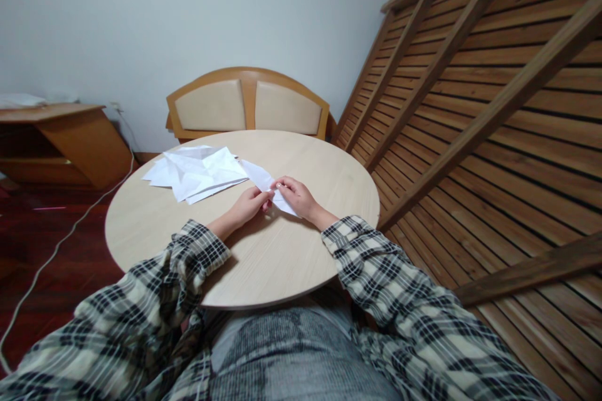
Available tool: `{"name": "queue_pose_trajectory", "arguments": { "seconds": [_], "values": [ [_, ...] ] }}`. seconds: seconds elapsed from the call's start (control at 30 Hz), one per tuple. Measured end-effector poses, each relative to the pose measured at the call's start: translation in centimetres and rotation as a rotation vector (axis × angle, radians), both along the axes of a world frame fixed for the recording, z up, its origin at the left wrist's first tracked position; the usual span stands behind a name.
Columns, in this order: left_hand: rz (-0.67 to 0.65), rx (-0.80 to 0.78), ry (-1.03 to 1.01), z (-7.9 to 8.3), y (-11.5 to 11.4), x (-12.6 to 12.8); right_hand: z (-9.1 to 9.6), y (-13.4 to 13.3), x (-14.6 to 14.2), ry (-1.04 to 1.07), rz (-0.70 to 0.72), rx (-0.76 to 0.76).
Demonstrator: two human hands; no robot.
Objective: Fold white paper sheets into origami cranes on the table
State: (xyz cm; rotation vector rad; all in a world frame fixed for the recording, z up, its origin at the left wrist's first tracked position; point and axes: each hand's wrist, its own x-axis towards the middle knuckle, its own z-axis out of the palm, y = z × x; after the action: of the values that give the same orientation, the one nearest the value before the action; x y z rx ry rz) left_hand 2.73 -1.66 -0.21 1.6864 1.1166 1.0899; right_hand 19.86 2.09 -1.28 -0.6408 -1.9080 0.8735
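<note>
A folded sheet of white paper lies on the round pale wooden table, in front of me. Both hands meet on it. My left hand pinches its near edge with closed fingers. My right hand presses and grips the paper from the right, fingers curled over it. Part of the sheet is hidden under my right hand. Plaid sleeves cover both forearms.
A loose pile of white paper sheets lies on the table to the left of my hands. A wooden chair stands behind the table. A slatted wooden wall runs along the right. A low cabinet and a cable are at left.
</note>
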Motion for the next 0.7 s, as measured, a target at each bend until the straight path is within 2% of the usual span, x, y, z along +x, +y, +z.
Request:
{"name": "queue_pose_trajectory", "arguments": {
  "seconds": [0.17,0.37,0.57,0.7],
  "values": [
    [-0.011,-0.003,0.003,-0.27,0.09,-0.05,-0.37,-0.10,-0.14,0.136,0.028,-0.145],
    [-0.040,-0.002,0.020,-0.57,0.21,-0.15,-0.40,0.07,-0.15,0.148,0.150,-0.369],
    [-0.040,-0.028,0.026,-0.46,0.13,-0.15,-0.64,0.14,-0.24,0.104,0.183,-0.375],
    [-0.064,-0.027,0.016,-0.60,0.21,-0.17,-0.91,0.43,-0.48,0.085,0.206,-0.455]
  ]
}}
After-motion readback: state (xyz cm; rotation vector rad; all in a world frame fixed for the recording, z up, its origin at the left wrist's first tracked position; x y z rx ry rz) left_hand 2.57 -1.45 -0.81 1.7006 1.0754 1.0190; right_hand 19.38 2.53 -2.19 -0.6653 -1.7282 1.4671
